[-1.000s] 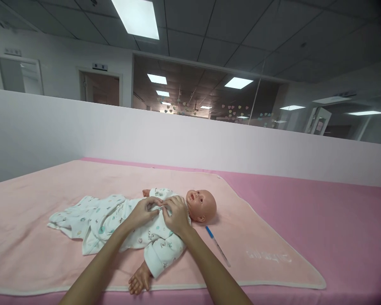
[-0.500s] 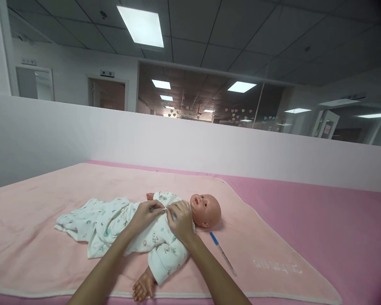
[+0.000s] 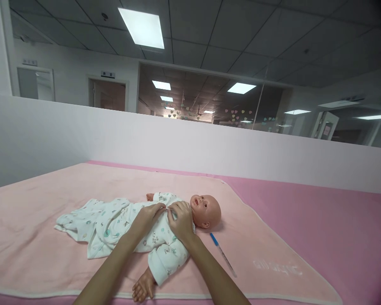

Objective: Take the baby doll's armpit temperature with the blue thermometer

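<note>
A baby doll (image 3: pixel 207 212) lies on its back, head to the right, in a white printed gown (image 3: pixel 106 220). Over its chest, my left hand (image 3: pixel 148 217) and my right hand (image 3: pixel 181 219) almost meet at the fingertips. Both are closed in a pinch on a thin white tie (image 3: pixel 167 207) at the front of the gown; only a short bit of it shows between them. One doll hand (image 3: pixel 144 287) sticks out of the near sleeve, the other (image 3: pixel 150 197) out of the far one.
Right of my right forearm lies a thin stick-like item with a blue end (image 3: pixel 213 239), perhaps a pen or thermometer. A peach blanket (image 3: pixel 44 190) covers much of the pink mat (image 3: pixel 320 216). Behind stands a low white wall (image 3: pixel 209 148) with glass above.
My left hand has shifted slightly right and up, bringing its fingertips closer to my right hand. Less of the white tie shows between them. My right hand has hardly moved.
</note>
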Available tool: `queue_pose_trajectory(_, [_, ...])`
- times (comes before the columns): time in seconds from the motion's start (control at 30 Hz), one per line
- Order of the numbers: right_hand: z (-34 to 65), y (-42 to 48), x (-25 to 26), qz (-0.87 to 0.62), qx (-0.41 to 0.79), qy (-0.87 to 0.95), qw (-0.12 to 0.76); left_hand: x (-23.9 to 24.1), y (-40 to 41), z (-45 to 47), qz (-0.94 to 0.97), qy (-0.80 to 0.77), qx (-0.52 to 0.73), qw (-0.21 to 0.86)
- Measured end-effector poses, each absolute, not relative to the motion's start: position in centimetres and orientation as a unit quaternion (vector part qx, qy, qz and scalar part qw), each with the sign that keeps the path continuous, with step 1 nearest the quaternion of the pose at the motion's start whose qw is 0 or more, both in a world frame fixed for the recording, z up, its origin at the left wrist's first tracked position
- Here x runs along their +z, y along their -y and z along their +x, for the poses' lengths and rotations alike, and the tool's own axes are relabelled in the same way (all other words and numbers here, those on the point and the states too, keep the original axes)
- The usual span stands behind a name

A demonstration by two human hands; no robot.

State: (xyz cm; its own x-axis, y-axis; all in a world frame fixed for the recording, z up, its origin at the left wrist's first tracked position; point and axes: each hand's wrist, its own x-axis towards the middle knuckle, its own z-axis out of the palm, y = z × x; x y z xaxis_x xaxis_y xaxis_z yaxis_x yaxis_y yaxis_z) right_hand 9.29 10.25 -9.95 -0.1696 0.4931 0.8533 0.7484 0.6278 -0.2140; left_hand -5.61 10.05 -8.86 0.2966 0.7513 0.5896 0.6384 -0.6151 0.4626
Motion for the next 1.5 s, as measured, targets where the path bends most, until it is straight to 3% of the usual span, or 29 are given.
queue_pose_trajectory(0.23, [9.4, -10.2, -9.9, -0.415, -0.126, 0.751, 0.497, -8.5, -9.3, -5.8, 0.789, -0.453, 0.413, -0.034])
queue_pose_trajectory(0.6, [9.4, -10.2, -9.9, -0.413, -0.123, 0.752, 0.499, -8.5, -7.7, -10.3, 0.765, -0.470, 0.415, 0.150])
queue_pose_trajectory(1.07, [9.4, -10.4, -10.1, -0.416, -0.119, 0.754, 0.495, -9.2, -7.5, -10.3, 0.778, -0.459, 0.410, 0.125])
queue_pose_trajectory(1.5, [9.4, -10.5, -10.1, -0.422, -0.125, 0.754, 0.488, -9.4, -7.5, -9.7, 0.748, -0.520, 0.411, 0.035])
